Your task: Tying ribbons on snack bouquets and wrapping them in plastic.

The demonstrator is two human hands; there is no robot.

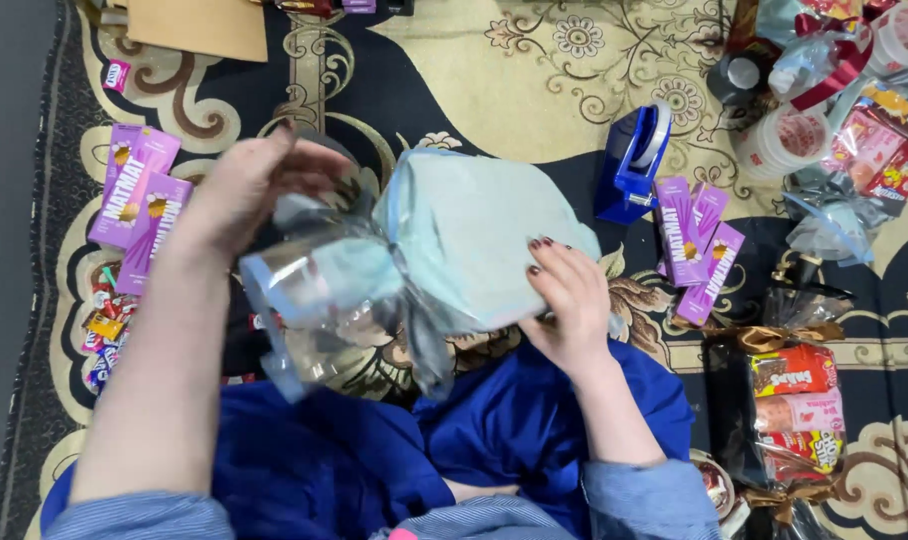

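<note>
Bundle [474, 235] in pale blue wrap held over carpet [534, 90], left hand [239, 190] gripping gathered cellophane neck, right hand [569, 295] pressed flat on bundle, purple boxes [699, 245] just beside, tape dispenser [632, 160] near.

A dark navy carpet [534, 90] with cream and gold floral scrollwork covers the floor. Along its left edge runs a strip of bare grey floor [9, 200]. Light falls even and soft.
</note>
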